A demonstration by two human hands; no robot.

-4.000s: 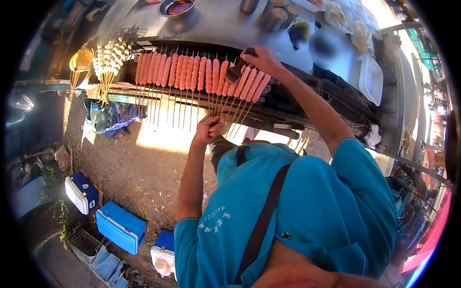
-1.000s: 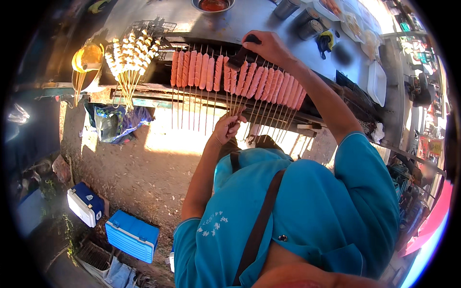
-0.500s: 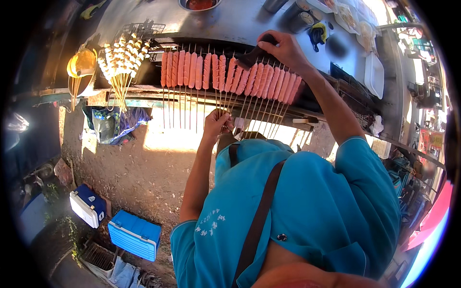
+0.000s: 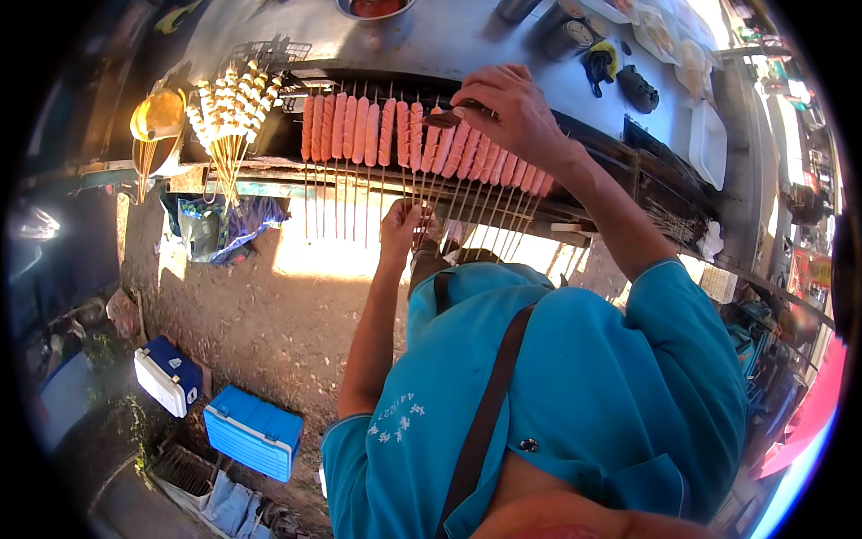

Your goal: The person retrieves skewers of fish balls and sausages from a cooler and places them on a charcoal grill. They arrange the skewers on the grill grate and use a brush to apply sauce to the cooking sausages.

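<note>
A row of pink scored sausages on skewers (image 4: 373,135) lies side by side across the grill (image 4: 292,144), their thin sticks pointing toward me. My left hand (image 4: 401,229) is closed around the lower ends of one or more sticks near the middle of the row; the fingers partly hide how many. Above the sausages, my right hand (image 4: 514,112) grips a dark flat brush (image 4: 442,119). The brush's head is over the upper part of the middle sausages, and my palm covers its handle. Several sausages at the right lie partly behind my right hand and wrist.
Skewers of pale pieces (image 4: 232,103) stand fanned out at the left, beside a yellow container (image 4: 160,115). At the back are a bowl of red sauce (image 4: 375,9), dark canisters (image 4: 567,38) and a white tray (image 4: 708,144). Cooler boxes (image 4: 253,431) sit on the ground.
The brush in my right hand has swung to the left and tilted flatter, and the hand has turned over it. My left hand stays at the sticks.
</note>
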